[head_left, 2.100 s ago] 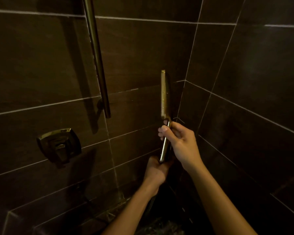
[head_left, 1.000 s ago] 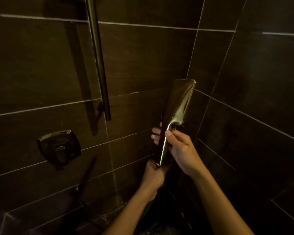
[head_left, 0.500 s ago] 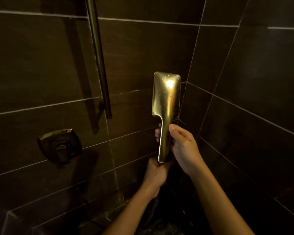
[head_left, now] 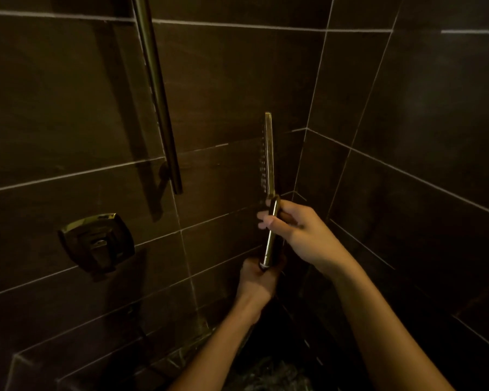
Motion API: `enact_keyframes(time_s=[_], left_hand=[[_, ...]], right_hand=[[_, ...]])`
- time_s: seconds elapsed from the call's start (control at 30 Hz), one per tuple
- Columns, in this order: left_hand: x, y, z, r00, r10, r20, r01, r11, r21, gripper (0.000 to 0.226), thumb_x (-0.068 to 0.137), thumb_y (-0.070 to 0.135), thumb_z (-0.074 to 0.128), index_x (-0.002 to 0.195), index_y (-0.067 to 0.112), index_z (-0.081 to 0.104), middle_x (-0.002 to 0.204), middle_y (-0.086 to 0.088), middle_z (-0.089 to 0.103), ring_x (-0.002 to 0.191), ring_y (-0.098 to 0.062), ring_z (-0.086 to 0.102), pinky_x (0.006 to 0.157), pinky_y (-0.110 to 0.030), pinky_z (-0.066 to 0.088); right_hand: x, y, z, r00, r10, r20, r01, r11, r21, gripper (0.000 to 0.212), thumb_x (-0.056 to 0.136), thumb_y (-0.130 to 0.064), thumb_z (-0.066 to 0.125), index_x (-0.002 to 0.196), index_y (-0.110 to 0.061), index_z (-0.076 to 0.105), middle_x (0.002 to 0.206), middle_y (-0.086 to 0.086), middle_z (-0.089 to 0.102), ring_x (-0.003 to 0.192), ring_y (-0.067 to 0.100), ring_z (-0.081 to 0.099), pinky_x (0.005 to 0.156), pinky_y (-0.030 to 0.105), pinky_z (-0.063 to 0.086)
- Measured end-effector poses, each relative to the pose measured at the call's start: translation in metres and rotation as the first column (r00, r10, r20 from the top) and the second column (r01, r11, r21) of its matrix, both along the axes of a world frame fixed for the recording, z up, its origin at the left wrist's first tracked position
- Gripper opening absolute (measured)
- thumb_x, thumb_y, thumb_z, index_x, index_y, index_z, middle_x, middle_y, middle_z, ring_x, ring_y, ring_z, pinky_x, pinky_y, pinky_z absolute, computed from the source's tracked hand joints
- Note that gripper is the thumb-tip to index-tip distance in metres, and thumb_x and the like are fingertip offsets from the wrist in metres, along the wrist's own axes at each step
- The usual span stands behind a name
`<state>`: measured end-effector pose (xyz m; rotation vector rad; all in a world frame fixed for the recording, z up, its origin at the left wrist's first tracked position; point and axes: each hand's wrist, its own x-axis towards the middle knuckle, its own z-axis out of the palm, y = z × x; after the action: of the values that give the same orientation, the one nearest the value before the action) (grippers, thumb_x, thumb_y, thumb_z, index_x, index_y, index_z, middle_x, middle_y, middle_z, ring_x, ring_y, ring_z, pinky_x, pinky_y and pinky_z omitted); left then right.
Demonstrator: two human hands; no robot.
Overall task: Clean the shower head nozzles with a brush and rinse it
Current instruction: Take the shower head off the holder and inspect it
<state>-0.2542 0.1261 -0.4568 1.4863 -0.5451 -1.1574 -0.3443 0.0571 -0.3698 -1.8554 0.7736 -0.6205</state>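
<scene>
A flat gold shower head point(head_left: 268, 153) stands upright in the middle of the view, turned edge-on to me, with its row of small nozzles facing left. My left hand point(head_left: 259, 277) grips the bottom end of its handle. My right hand point(head_left: 299, 230) holds the handle higher up, just under the head, with fingertips showing on the left side. No brush is in view.
A metal slide bar point(head_left: 157, 94) runs down the dark tiled wall at the left. Below it sits a square valve handle point(head_left: 96, 241). The tiled corner lies just right of the shower head. A low ledge point(head_left: 96, 359) runs along the bottom left.
The shower head has turned about its handle: its broad shiny back faced me half a second ago, and now only its thin edge shows. Both hands stay on the handle.
</scene>
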Motion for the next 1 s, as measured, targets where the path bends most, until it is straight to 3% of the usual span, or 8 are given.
enact_keyframes(time_s=[0.13, 0.23, 0.37, 0.53, 0.73, 0.8, 0.87, 1.0], left_hand=[[0.004, 0.001, -0.008, 1.000, 0.006, 0.020, -0.006, 1.000, 0.000, 0.027, 0.089, 0.039, 0.070, 0.100, 0.027, 0.049, 0.097, 0.001, 0.059, 0.083, -0.012, 0.058, 0.073, -0.030, 0.050], [0.005, 0.003, -0.005, 0.999, 0.006, 0.047, -0.006, 1.000, -0.005, 0.032, 0.091, 0.036, 0.069, 0.083, 0.033, 0.039, 0.087, 0.009, 0.050, 0.073, -0.004, 0.050, 0.063, -0.023, 0.043], [0.002, 0.003, -0.007, 0.997, 0.010, 0.075, -0.014, 0.998, 0.057, 0.032, 0.087, 0.038, 0.072, 0.083, 0.029, 0.042, 0.091, 0.001, 0.059, 0.077, -0.013, 0.057, 0.081, -0.038, 0.052], [0.002, 0.006, 0.001, 0.997, -0.081, -0.012, 0.082, 0.992, 0.093, 0.040, 0.079, 0.042, 0.074, 0.105, 0.022, 0.050, 0.067, 0.000, 0.052, 0.053, -0.012, 0.047, 0.050, -0.028, 0.038], [0.001, 0.006, -0.002, 0.983, -0.137, -0.125, 0.146, 0.987, 0.071, 0.026, 0.093, 0.024, 0.066, 0.106, 0.021, 0.044, 0.060, 0.003, 0.042, 0.046, -0.007, 0.036, 0.045, -0.022, 0.029], [0.000, 0.004, -0.002, 0.995, -0.071, -0.071, 0.077, 0.993, 0.084, 0.028, 0.092, 0.031, 0.068, 0.105, 0.020, 0.046, 0.073, 0.004, 0.051, 0.058, -0.009, 0.048, 0.052, -0.024, 0.038], [0.002, 0.002, -0.003, 0.999, 0.007, -0.045, -0.004, 0.998, 0.062, 0.031, 0.092, 0.035, 0.066, 0.102, 0.026, 0.039, 0.088, 0.006, 0.052, 0.076, -0.010, 0.055, 0.060, -0.026, 0.043], [0.003, 0.003, 0.002, 0.996, 0.025, 0.090, -0.027, 1.000, 0.013, 0.020, 0.095, 0.026, 0.064, 0.087, 0.013, 0.051, 0.079, 0.003, 0.054, 0.067, -0.009, 0.054, 0.057, -0.023, 0.043]], right_hand=[[-0.003, -0.004, 0.005, 0.993, -0.016, 0.115, 0.006, 0.997, 0.079, 0.016, 0.097, -0.032, 0.066, 0.110, -0.030, 0.073, 0.112, 0.004, 0.071, 0.109, 0.020, 0.068, 0.103, 0.046, 0.054], [-0.002, -0.007, 0.004, 0.989, -0.096, 0.111, 0.094, 0.995, 0.023, 0.019, 0.095, -0.033, 0.068, 0.112, -0.026, 0.074, 0.105, -0.003, 0.073, 0.104, 0.015, 0.069, 0.099, 0.052, 0.055], [-0.002, -0.009, -0.006, 0.982, -0.068, 0.176, 0.059, 0.997, 0.053, 0.020, 0.103, -0.023, 0.057, 0.113, -0.024, 0.074, 0.115, 0.002, 0.075, 0.114, 0.019, 0.069, 0.107, 0.055, 0.049], [-0.005, -0.011, -0.010, 0.939, 0.035, 0.342, -0.123, 0.963, 0.238, 0.029, 0.103, -0.011, 0.047, 0.128, -0.011, 0.063, 0.124, 0.012, 0.073, 0.117, 0.029, 0.069, 0.102, 0.045, 0.053], [-0.001, -0.010, -0.018, 0.878, -0.020, 0.479, -0.234, 0.854, 0.465, 0.026, 0.101, -0.017, 0.050, 0.122, -0.009, 0.064, 0.110, 0.009, 0.076, 0.106, 0.025, 0.071, 0.094, 0.038, 0.056], [0.004, -0.007, -0.019, 0.915, -0.070, 0.397, -0.097, 0.918, 0.384, 0.023, 0.102, -0.021, 0.052, 0.117, -0.017, 0.068, 0.112, 0.004, 0.076, 0.108, 0.019, 0.071, 0.098, 0.040, 0.054], [0.009, -0.003, -0.019, 0.954, -0.150, 0.259, 0.118, 0.984, 0.132, 0.014, 0.098, -0.031, 0.062, 0.109, -0.031, 0.071, 0.109, -0.006, 0.076, 0.105, 0.007, 0.071, 0.097, 0.035, 0.055], [0.018, 0.006, -0.018, 0.938, -0.304, 0.164, 0.327, 0.935, -0.136, 0.013, 0.090, -0.043, 0.072, 0.095, -0.032, 0.070, 0.091, -0.007, 0.075, 0.085, 0.006, 0.072, 0.079, 0.034, 0.062]])
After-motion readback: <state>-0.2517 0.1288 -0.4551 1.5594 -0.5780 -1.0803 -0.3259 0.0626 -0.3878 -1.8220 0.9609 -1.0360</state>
